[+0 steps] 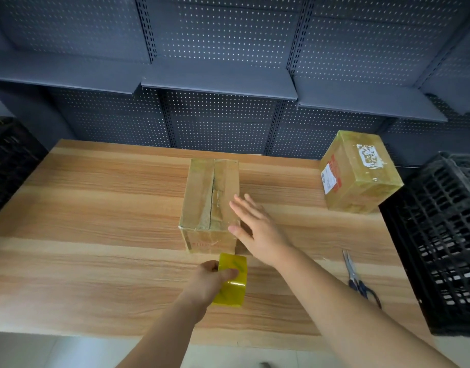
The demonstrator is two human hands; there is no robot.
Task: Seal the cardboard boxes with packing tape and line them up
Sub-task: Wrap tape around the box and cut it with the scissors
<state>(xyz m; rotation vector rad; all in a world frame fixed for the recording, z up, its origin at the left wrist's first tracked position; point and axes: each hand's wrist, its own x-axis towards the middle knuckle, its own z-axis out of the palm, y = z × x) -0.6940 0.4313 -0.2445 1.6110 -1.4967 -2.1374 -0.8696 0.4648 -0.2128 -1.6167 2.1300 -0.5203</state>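
A long cardboard box [202,197] lies in the middle of the wooden table [95,208], its two top flaps meeting along an open centre seam. My right hand [255,229] is flat and open against the box's right near corner, fingers straight. My left hand [211,278] grips a yellow roll of packing tape [232,285] just in front of the box. A second box [358,171], wrapped in shiny tape and bearing labels, stands at the table's back right corner.
Scissors with dark handles [357,280] lie on the table at the right. A black plastic crate [441,235] stands beside the table's right edge, another dark crate [8,160] at the left. Grey pegboard shelving [218,83] runs behind the table.
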